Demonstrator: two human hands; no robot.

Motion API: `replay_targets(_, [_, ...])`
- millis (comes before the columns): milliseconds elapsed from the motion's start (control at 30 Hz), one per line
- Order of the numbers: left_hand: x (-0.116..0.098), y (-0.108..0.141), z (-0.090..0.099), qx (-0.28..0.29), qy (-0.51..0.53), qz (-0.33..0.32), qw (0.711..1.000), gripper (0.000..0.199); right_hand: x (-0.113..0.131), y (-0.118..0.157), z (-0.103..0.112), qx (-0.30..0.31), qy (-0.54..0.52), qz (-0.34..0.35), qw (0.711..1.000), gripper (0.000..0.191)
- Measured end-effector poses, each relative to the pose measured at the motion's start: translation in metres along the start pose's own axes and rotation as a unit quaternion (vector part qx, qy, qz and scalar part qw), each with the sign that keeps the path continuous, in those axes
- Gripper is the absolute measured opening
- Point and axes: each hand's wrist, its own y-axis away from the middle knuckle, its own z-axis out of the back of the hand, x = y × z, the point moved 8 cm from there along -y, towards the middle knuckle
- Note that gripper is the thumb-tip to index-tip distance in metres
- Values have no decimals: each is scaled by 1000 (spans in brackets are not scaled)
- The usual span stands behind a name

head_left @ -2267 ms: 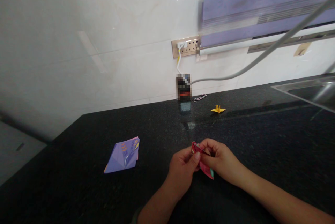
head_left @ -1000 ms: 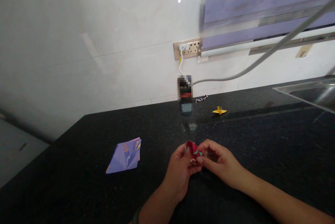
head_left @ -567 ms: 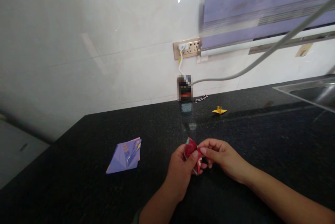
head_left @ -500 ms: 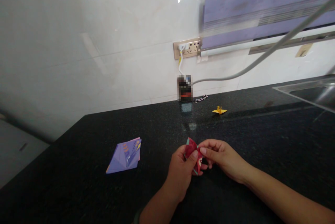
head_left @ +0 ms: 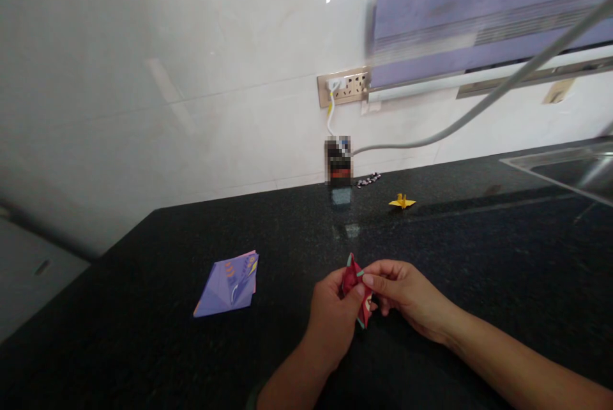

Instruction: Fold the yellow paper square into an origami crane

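Above the black countertop (head_left: 158,346), both hands hold a small piece of folded red origami paper (head_left: 351,277) with pale green edges. My left hand (head_left: 332,317) is closed on its left side, thumb pressed over the front. From the right, my right hand (head_left: 402,288) pinches a small green-tipped part near the top between thumb and forefinger. Part of the paper is hidden behind the fingers. Farther back on the counter stands a small yellow paper crane (head_left: 402,202), touched by neither hand.
A stack of purple patterned paper (head_left: 227,288) lies to the left. By the wall are a blurred-out dark box (head_left: 339,164) and a beaded string (head_left: 368,180). A grey cable (head_left: 431,138) runs rightward and up, over a sink (head_left: 575,170). A wall socket (head_left: 343,86) holds a plug.
The red paper has turned in my fingers and looks narrower, its lower tip now showing farther down. My right fingers have shifted slightly down with the part they pinch.
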Motion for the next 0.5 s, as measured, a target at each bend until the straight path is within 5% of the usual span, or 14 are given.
replay_targets(333, [-2, 1, 2, -21, -6, 7, 1000, 20, 9, 1, -1, -12, 112, 42, 993, 23])
replay_targets(500, [1, 1, 4, -12, -69, 8, 997, 23, 28, 6, 7, -68, 215, 145, 963, 17])
